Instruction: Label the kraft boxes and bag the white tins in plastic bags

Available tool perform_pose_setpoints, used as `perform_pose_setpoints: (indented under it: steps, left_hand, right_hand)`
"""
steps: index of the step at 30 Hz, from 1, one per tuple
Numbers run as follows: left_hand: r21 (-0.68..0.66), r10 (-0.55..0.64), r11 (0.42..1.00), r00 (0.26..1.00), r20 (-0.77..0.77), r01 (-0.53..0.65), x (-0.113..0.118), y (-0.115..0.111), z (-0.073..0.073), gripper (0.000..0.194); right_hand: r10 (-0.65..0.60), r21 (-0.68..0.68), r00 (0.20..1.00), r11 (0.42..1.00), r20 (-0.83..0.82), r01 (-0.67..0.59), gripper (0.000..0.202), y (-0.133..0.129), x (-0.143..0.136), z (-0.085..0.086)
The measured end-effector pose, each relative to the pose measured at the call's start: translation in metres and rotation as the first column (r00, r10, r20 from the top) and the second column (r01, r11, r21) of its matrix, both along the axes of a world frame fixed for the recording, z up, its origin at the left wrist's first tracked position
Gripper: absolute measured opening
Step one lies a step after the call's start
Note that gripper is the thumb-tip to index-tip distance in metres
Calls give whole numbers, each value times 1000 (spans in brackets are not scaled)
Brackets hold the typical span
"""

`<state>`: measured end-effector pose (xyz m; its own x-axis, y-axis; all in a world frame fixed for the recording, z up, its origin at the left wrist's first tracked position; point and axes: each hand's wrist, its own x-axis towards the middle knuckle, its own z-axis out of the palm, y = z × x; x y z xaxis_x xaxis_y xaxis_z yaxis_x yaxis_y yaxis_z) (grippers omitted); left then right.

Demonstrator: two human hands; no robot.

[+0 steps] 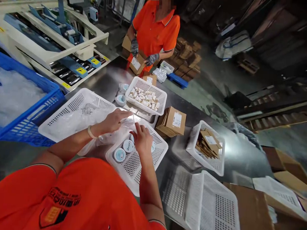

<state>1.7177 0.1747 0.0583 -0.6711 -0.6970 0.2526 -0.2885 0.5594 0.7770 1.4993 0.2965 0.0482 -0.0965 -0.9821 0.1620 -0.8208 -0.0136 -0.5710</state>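
My left hand (pixel 113 121) is closed on a clear plastic bag (pixel 124 127), its index finger reaching toward the right. Close beside it, my right hand (pixel 143 138) pinches at what looks like the bag's edge. Both are above a white perforated basket (pixel 159 148) holding a few round jars (pixel 119 155) with light blue and white lids, partly hidden by my right hand. To the left, a second white basket (pixel 63 116) contains loose clear plastic bags (pixel 75 123).
Behind are a basket of small white-and-gold pieces (pixel 144 98) and two wrapped jars (pixel 121 100). Flat cardboard boxes (pixel 171 121) stand to the right. A blue crate (pixel 49 97) sits at left. Across the metal table, a gloved co-worker (pixel 157 30) holds a small carton (pixel 137 64).
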Motion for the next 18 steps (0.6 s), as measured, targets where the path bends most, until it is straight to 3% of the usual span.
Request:
perform_pose_setpoints:
  steps: [2, 5, 7, 9, 11, 13, 15, 18]
  left_hand:
    - [33, -66, 997, 998, -8, 67, 1, 1, -9, 74]
    - [171, -190, 967, 982, -2, 187, 12, 18, -31, 43]
    - [215, -218, 953, 976, -10, 215, 21, 31, -45, 24]
    - [227, -204, 952, 979, -29, 205, 31, 34, -52, 20]
    - [234, -94, 966, 994, -62, 105, 44, 18, -54, 21]
    - [239, 158, 962, 982, -99, -131, 61, -14, -51, 29]
    - [253, 429, 886, 894, -126, -390, 82, -54, -49, 41]
    - [291, 601, 783, 789, -126, -550, 111, -99, -50, 51]
  right_hand:
    - [57, -20, 993, 998, 100, -55, 38, -2, -4, -12]
    - [40, -123, 973, 992, 228, -11, 44, -8, 0, -43]
    - [20, -153, 978, 988, 206, 12, 43, -19, 13, -69]
    - [68, -44, 992, 997, 108, -64, 43, -31, 34, -94]
    - [126, 161, 992, 979, 9, -126, 53, -41, 54, -117]
    - [142, 312, 989, 942, -47, -121, 65, -45, 68, -133]
    - [130, 356, 990, 929, -60, -101, 71, -46, 71, -144]
    - [97, 299, 995, 949, 18, -98, 68, -45, 66, -153]
